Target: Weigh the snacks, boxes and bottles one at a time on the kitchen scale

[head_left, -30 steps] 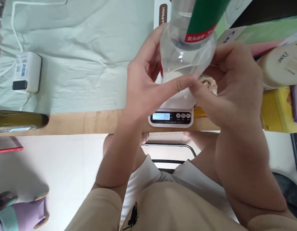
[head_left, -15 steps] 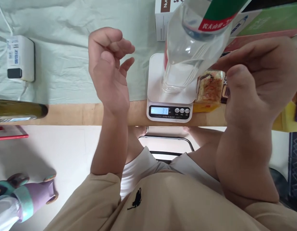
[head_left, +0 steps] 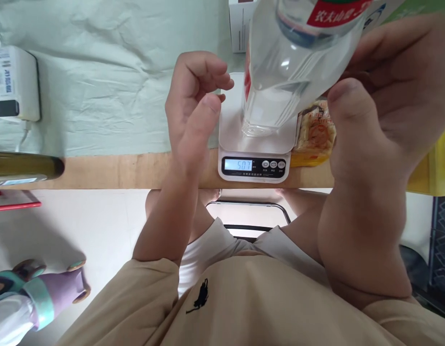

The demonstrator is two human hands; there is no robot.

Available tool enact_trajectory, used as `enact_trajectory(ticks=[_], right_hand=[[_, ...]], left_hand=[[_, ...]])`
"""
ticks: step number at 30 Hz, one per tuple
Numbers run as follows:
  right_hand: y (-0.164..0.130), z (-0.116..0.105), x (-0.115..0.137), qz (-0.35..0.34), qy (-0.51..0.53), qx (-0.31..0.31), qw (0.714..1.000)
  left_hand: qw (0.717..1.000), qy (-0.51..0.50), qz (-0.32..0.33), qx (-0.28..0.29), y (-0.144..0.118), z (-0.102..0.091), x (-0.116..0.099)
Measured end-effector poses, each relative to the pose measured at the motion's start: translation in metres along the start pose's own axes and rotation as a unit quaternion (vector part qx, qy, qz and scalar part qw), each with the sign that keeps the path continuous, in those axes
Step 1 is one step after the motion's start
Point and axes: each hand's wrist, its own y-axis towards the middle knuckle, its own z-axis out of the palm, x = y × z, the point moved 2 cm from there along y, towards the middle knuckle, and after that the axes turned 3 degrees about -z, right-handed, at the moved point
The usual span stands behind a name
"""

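A large clear plastic water bottle (head_left: 280, 91) with a red and green label stands on a white kitchen scale (head_left: 231, 137). Its top runs out of the upper edge of the view. The lit display (head_left: 238, 165) reads what looks like 507. To the left of the bottle, my left hand (head_left: 197, 105) is held with loosely curled fingers apart and nothing in them, fingertips over the scale's left edge. My right hand (head_left: 384, 96) is at the bottle's right side, thumb and fingers apart. Some of its fingertips are hidden, so I cannot tell whether they touch the bottle.
A packaged snack (head_left: 314, 129) lies right of the scale, and a white box (head_left: 239, 29) stands behind it. On the left are a white power adapter (head_left: 18, 84) with cables and a dark green bottle (head_left: 24, 166) lying on its side. The wooden table edge (head_left: 136, 173) runs in front.
My left hand has moved right, closer to the bottle. My right hand has shifted slightly left. The scale's reading has risen from about 31 to about 507.
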Motion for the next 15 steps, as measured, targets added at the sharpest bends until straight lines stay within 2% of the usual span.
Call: enact_trajectory(ticks=[2, 5, 8, 11, 13, 15], right_hand=[[-0.0017, -0.0017, 0.0000, 0.003, 0.003, 0.003, 1.000], [-0.0025, -0.0051, -0.0038, -0.007, 0.015, 0.000, 1.000], [-0.0014, -0.0067, -0.0067, -0.019, 0.020, 0.000, 1.000], [-0.0010, -0.0051, -0.0052, -0.001, 0.013, 0.004, 1.000], [-0.0012, -0.0038, -0.0028, 0.007, 0.001, 0.008, 1.000], [-0.0013, -0.0028, -0.0011, 0.000, -0.010, 0.019, 1.000]], left_hand=[[1.000, 0.001, 0.013, -0.002, 0.0010, -0.0028, -0.0014], [1.000, -0.005, -0.015, -0.011, 0.0014, -0.0065, -0.0034], [1.000, -0.006, -0.002, -0.018, 0.0002, -0.0044, -0.0054], [1.000, 0.011, 0.004, -0.013, -0.0001, -0.0002, -0.0029], [0.999, 0.037, -0.002, 0.002, 0.0010, 0.0005, 0.0004], [0.994, 0.105, 0.033, 0.019, 0.0022, -0.0005, 0.0012]])
